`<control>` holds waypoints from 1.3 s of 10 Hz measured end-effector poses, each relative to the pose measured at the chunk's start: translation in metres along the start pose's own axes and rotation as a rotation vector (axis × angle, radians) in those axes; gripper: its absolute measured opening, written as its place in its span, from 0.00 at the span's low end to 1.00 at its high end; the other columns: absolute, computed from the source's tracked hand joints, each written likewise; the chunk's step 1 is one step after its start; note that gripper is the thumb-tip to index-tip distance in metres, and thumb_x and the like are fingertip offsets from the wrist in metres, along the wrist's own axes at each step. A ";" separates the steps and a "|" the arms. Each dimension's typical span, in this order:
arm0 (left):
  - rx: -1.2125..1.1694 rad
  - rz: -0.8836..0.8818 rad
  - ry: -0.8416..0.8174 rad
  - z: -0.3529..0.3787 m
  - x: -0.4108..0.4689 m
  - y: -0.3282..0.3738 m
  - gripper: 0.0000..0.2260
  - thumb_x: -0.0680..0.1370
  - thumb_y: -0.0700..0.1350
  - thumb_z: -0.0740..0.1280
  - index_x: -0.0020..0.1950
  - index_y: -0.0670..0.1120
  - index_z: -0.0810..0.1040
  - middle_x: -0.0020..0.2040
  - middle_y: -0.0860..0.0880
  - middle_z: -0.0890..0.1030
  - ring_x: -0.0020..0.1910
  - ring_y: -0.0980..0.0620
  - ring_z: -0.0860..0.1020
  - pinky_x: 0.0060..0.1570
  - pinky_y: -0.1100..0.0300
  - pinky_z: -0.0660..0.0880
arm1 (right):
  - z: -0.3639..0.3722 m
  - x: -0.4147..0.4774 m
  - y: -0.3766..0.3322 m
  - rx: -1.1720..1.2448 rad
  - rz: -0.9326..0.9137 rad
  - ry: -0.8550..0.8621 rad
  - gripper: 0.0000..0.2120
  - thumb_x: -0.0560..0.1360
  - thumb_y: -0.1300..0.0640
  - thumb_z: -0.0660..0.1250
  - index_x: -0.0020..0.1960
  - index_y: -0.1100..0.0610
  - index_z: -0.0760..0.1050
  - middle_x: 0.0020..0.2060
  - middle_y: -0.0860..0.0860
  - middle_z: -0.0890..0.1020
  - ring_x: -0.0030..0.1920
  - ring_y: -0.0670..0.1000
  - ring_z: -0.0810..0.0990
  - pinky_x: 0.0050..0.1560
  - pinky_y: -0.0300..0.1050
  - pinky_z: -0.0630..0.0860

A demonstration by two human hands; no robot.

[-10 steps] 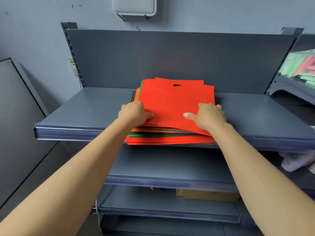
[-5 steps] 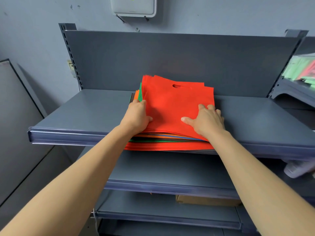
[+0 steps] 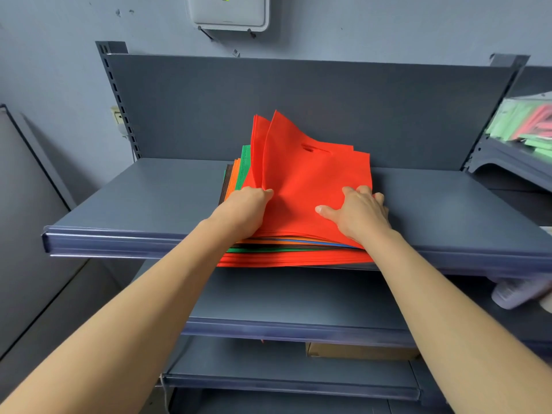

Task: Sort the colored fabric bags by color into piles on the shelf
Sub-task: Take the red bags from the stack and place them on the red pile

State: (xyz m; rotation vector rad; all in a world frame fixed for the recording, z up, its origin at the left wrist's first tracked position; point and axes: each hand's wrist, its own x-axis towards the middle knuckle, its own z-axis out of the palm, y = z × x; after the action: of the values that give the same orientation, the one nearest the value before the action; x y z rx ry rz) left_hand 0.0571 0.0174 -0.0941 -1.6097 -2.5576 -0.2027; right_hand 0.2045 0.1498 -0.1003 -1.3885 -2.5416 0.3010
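A stack of flat fabric bags [image 3: 286, 252] lies on the top grey shelf [image 3: 143, 201], its front edge hanging over the shelf lip. Red, green, orange, blue and dark layers show at its edges. The top red bags [image 3: 310, 180] are lifted at their left side, with two corners standing up. My left hand [image 3: 245, 210] grips that raised left edge, its fingers curled under it. My right hand [image 3: 358, 213] rests on the right part of the top red bag, fingers spread along its right edge.
The shelf's grey back panel [image 3: 298, 109] rises behind the stack. Lower shelves [image 3: 292, 327] sit below, with a cardboard box [image 3: 358, 351] on one. A neighbouring rack at the right holds green and pink packets [image 3: 525, 124]. A white device [image 3: 228, 11] hangs on the wall.
My left hand has peeled the left edge of the top red bags upward, so their corners now stand up. The right hand has stayed pressed on the right side.
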 end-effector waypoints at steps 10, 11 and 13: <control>-0.222 -0.428 0.005 0.006 0.015 0.012 0.17 0.76 0.37 0.53 0.65 0.40 0.65 0.62 0.35 0.73 0.65 0.37 0.63 0.60 0.45 0.66 | 0.000 0.001 0.000 -0.008 0.012 -0.020 0.33 0.74 0.33 0.59 0.70 0.55 0.65 0.66 0.56 0.67 0.65 0.60 0.63 0.63 0.54 0.64; -0.241 -0.429 0.053 0.009 0.014 0.010 0.16 0.76 0.38 0.54 0.63 0.41 0.67 0.59 0.36 0.75 0.61 0.37 0.65 0.55 0.47 0.67 | 0.000 0.001 0.000 -0.008 0.014 -0.024 0.33 0.74 0.33 0.59 0.70 0.55 0.65 0.66 0.56 0.67 0.65 0.60 0.63 0.63 0.54 0.64; -0.272 -0.439 0.029 0.009 0.016 0.008 0.17 0.75 0.39 0.54 0.65 0.43 0.66 0.60 0.37 0.74 0.63 0.38 0.64 0.57 0.46 0.67 | 0.000 0.000 0.000 -0.008 0.019 -0.026 0.33 0.74 0.34 0.58 0.70 0.55 0.65 0.67 0.55 0.67 0.66 0.60 0.63 0.63 0.54 0.64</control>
State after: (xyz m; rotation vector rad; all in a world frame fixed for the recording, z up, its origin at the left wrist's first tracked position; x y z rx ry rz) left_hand 0.0572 0.0368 -0.0993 -1.0704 -2.9279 -0.6291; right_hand 0.2043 0.1496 -0.1004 -1.4215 -2.5546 0.3146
